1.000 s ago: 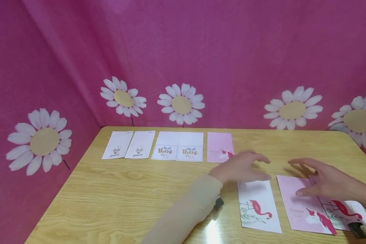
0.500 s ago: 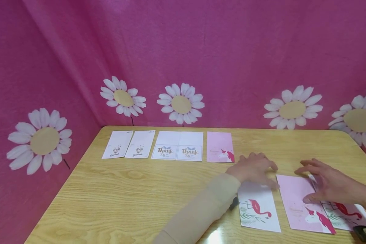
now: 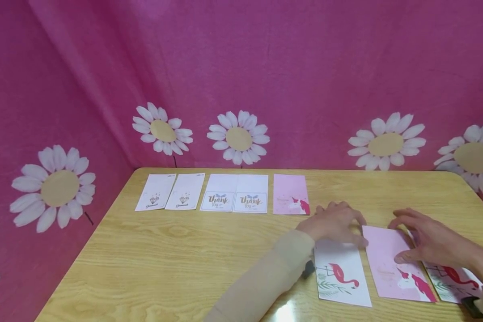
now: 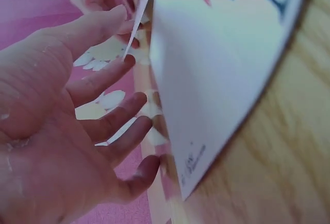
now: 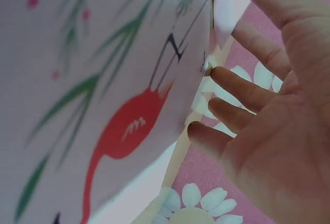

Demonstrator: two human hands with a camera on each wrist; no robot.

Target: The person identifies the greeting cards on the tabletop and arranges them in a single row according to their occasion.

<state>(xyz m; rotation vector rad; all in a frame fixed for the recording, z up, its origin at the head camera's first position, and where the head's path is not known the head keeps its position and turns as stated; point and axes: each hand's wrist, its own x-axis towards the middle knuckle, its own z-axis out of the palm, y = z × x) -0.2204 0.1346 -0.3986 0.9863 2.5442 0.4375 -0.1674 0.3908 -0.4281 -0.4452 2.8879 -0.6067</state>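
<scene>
A pink unicorn card [image 3: 392, 261] is tipped up slightly at its far edge, between my two hands. My left hand [image 3: 336, 225] pinches its far left corner; in the left wrist view, the card's thin edge [image 4: 138, 25] sits between thumb and forefinger. My right hand [image 3: 430, 239] holds the same card by its far right part, thumb on the printed face. A white flamingo card [image 3: 340, 279] lies under and in front of the left hand. Another flamingo card [image 3: 452, 279] lies below the right hand, partly hidden by it.
Along the table's [image 3: 165, 250] far edge lie two diamond cards [image 3: 154, 192] [image 3: 185, 192], two thank-you cards [image 3: 217, 193] [image 3: 251, 193] and one pink unicorn card [image 3: 290, 194]. A pink flowered curtain [image 3: 306, 80] hangs right behind the table.
The left hand has moved right to the pink card's corner, and the right hand has shifted slightly over the card. The card has since moved a little away from me and tilted up.
</scene>
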